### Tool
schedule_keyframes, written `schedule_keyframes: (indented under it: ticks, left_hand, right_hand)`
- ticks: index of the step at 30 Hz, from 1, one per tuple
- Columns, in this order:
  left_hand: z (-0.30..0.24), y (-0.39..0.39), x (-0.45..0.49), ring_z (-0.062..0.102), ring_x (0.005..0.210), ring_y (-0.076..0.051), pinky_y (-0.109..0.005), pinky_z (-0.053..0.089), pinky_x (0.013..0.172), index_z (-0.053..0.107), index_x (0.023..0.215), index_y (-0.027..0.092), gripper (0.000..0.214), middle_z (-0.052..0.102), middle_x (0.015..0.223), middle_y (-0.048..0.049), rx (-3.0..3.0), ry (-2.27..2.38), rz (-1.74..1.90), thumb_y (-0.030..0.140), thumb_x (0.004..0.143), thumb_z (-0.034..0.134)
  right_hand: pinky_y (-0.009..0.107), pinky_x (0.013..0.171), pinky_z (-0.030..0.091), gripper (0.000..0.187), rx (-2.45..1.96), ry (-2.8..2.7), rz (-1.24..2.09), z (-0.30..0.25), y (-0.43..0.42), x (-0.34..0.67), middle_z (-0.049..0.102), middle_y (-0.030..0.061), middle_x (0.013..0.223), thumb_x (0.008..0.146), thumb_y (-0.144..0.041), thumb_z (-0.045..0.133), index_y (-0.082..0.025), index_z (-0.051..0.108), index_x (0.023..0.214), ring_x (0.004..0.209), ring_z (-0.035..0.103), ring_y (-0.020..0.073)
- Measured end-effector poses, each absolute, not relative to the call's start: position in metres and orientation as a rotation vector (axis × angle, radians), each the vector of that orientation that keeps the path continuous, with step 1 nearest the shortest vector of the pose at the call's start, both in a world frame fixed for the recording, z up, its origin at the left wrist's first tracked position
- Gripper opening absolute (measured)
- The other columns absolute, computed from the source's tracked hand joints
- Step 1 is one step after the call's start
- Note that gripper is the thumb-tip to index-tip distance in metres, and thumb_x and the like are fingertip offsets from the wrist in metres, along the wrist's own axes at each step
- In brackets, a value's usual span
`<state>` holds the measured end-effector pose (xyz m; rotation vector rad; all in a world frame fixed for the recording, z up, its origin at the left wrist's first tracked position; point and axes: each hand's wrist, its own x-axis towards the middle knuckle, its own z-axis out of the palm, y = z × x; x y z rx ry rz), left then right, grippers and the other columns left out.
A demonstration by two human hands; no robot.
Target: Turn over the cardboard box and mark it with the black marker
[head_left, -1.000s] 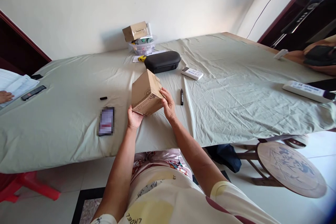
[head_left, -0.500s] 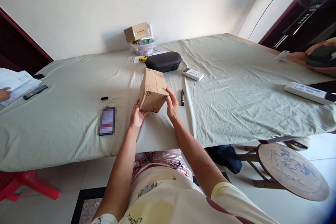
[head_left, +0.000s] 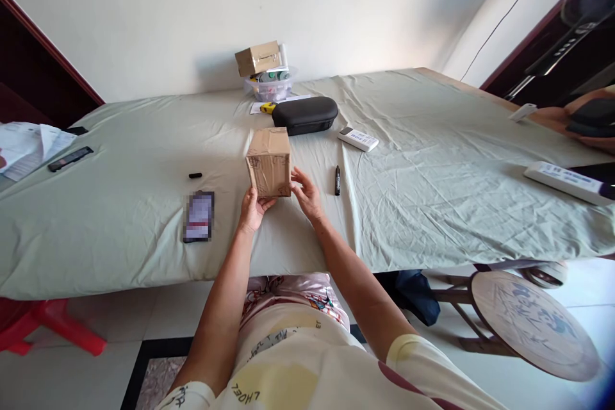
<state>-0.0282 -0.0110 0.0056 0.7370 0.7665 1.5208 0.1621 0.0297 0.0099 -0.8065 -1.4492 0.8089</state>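
Toward the front edge of the bench (head_left: 384, 224), the left hand (head_left: 252, 210) had its grip on a cardboard box (head_left: 270, 170), low on its left; the right hand (head_left: 306, 193) was open beside it, contact unclear. One-sided support risked a rightward tip.

Cardboard box (head_left: 269, 166) blocks the ctr, L grip (head_left: 254, 210) at its near L bottom corner, R grip (head_left: 307, 195) at its R side. Fwd of box, black zip case (head_left: 305, 115) bars the way, w/ plastic tub (head_left: 271, 88) beyond. Marker (head_left: 337, 180) lies just R of R grip; past it, wide bare stretch of tabletop (head_left: 432, 205). On L, narrow lane btwn box and phone (head_left: 198, 218) + marker cap (head_left: 195, 175).
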Motion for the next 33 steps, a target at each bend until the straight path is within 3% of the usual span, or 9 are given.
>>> schedule_keyframes:
  ticks: [5, 12, 14, 18, 21, 26, 30, 33]
  left_hand:
    - [0.000, -0.008, -0.029, 0.070, 0.122, -0.032, -0.044, 0.064, 0.095, 0.066, 0.127, 0.026, 0.069, 0.072, 0.133, -0.0117, 0.697, 0.791, 1.587, 0.069, 0.077, 0.084]
    - [-0.003, -0.005, -0.030, 0.073, 0.115, -0.029, -0.039, 0.064, 0.087, 0.067, 0.122, 0.025, 0.074, 0.075, 0.125, -0.0114, 0.693, 0.781, 1.632, 0.075, 0.071, 0.084]
    - [-0.004, -0.005, -0.030, 0.074, 0.107, -0.027, -0.037, 0.064, 0.084, 0.067, 0.119, 0.024, 0.075, 0.076, 0.120, -0.0107, 0.691, 0.779, 1.653, 0.077, 0.069, 0.085]
    - [-0.003, -0.005, -0.030, 0.074, 0.098, -0.023, -0.035, 0.064, 0.082, 0.066, 0.115, 0.023, 0.073, 0.075, 0.116, -0.0093, 0.708, 0.773, 1.669, 0.076, 0.069, 0.085]
    - [-0.004, -0.005, -0.030, 0.074, 0.101, -0.024, -0.036, 0.064, 0.080, 0.064, 0.119, 0.025, 0.070, 0.074, 0.120, -0.0095, 0.778, 0.820, 1.670, 0.076, 0.074, 0.082]
    - [-0.011, -0.005, -0.032, 0.067, 0.126, -0.030, -0.041, 0.062, 0.094, 0.061, 0.131, 0.024, 0.068, 0.067, 0.138, -0.0141, 1.074, 1.105, 1.722, 0.073, 0.086, 0.071]
    - [-0.020, -0.004, -0.036, 0.066, 0.129, -0.029, -0.045, 0.053, 0.112, 0.055, 0.142, 0.019, 0.066, 0.066, 0.139, -0.0185, 1.371, 1.462, 1.731, 0.066, 0.096, 0.059]
    - [-0.022, -0.004, -0.036, 0.062, 0.136, -0.032, -0.047, 0.050, 0.117, 0.043, 0.154, 0.017, 0.074, 0.056, 0.152, -0.0233, 1.410, 1.640, 1.765, 0.060, 0.097, 0.061]
  right_hand:
    - [0.036, 0.076, 0.066, 0.068, -0.872, -1.581, 0.763, 0.008, 0.026, 0.161, 0.070, 0.0132, 0.141, 0.089, -0.075, 0.068, -0.032, 0.067, 0.142, 0.113, 0.073, 0.0267]
    - [0.034, 0.074, 0.061, 0.081, -0.916, -1.644, 0.809, 0.003, 0.030, 0.166, 0.068, 0.0125, 0.135, 0.083, -0.073, 0.076, -0.032, 0.060, 0.150, 0.096, 0.072, 0.0212]
    - [0.033, 0.072, 0.058, 0.090, -0.988, -1.629, 0.869, 0.004, 0.028, 0.167, 0.071, 0.0115, 0.125, 0.081, -0.073, 0.078, -0.029, 0.055, 0.155, 0.085, 0.070, 0.0186]
    - [0.030, 0.066, 0.051, 0.106, -1.043, -1.631, 1.057, 0.009, 0.022, 0.163, 0.071, 0.0018, 0.083, 0.081, -0.073, 0.077, -0.018, 0.040, 0.163, 0.069, 0.064, 0.0167]
    - [0.029, 0.064, 0.048, 0.111, -0.970, -1.564, 1.194, 0.014, 0.019, 0.159, 0.067, -0.0028, 0.073, 0.078, -0.076, 0.076, -0.016, 0.037, 0.163, 0.065, 0.062, 0.0165]
    - [0.030, 0.068, 0.051, 0.096, -0.914, -1.438, 1.234, 0.017, 0.019, 0.159, 0.070, -0.0018, 0.078, 0.075, -0.076, 0.078, -0.022, 0.051, 0.149, 0.067, 0.064, 0.0159]
    - [0.029, 0.065, 0.051, 0.087, -0.925, -1.466, 1.221, 0.012, 0.022, 0.159, 0.070, -0.0022, 0.077, 0.075, -0.073, 0.079, -0.022, 0.054, 0.141, 0.065, 0.063, 0.0153]
    - [0.028, 0.062, 0.048, 0.077, -0.949, -1.591, 1.144, 0.006, 0.022, 0.158, 0.069, -0.0033, 0.074, 0.081, -0.062, 0.078, -0.020, 0.054, 0.140, 0.062, 0.060, 0.0141]
